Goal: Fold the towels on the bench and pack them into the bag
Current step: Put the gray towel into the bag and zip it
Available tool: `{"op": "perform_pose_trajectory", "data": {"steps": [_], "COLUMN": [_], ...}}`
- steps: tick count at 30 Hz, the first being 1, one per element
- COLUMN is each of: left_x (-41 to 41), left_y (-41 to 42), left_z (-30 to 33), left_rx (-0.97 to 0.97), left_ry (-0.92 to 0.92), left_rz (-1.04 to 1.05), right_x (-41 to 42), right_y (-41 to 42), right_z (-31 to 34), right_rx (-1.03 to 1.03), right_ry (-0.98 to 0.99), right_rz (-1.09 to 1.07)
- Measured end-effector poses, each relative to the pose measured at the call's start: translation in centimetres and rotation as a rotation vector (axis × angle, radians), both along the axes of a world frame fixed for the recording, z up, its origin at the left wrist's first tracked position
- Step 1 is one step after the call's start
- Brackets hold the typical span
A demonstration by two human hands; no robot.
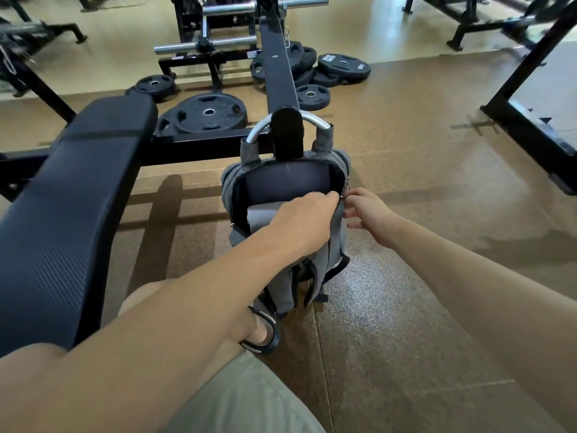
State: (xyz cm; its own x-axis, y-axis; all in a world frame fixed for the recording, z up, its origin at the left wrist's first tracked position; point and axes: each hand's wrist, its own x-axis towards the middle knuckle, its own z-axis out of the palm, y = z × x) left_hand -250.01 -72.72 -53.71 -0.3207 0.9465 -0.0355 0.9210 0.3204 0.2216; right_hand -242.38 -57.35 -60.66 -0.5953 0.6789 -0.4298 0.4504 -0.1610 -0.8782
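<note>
A grey backpack (335, 242) hangs by its handle from a metal hook on the gym machine, with its main compartment unzipped. A folded grey towel (262, 217) sits inside the opening. My left hand (304, 218) grips the bag's front flap at the right side of the opening. My right hand (365, 210) pinches the small zipper pull at the bag's right edge, the other fingers spread. The black padded bench (71, 207) lies to the left, and no towel shows on it.
A long black machine bar (278, 67) runs away behind the bag. Several black weight plates (204, 114) lie on the floor beyond the bench. A black rack frame (530, 126) stands at the right. My sandalled foot (260, 334) rests below the bag.
</note>
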Motion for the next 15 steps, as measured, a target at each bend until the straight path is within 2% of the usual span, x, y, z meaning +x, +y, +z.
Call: {"op": "perform_pose_trajectory", "data": {"steps": [6,15], "left_x": [-0.3,-0.7], "left_y": [-0.4,0.1], "left_z": [-0.2,-0.3], "left_rx": [0.037,0.075], "left_ry": [0.028,0.095], "left_rz": [0.0,0.035], "right_x": [-0.3,0.4], "right_y": [-0.5,0.2], "right_z": [-0.1,2.8], "right_rx": [-0.047,0.032], "right_ry": [-0.012,-0.056], "right_rz": [0.01,0.089]}}
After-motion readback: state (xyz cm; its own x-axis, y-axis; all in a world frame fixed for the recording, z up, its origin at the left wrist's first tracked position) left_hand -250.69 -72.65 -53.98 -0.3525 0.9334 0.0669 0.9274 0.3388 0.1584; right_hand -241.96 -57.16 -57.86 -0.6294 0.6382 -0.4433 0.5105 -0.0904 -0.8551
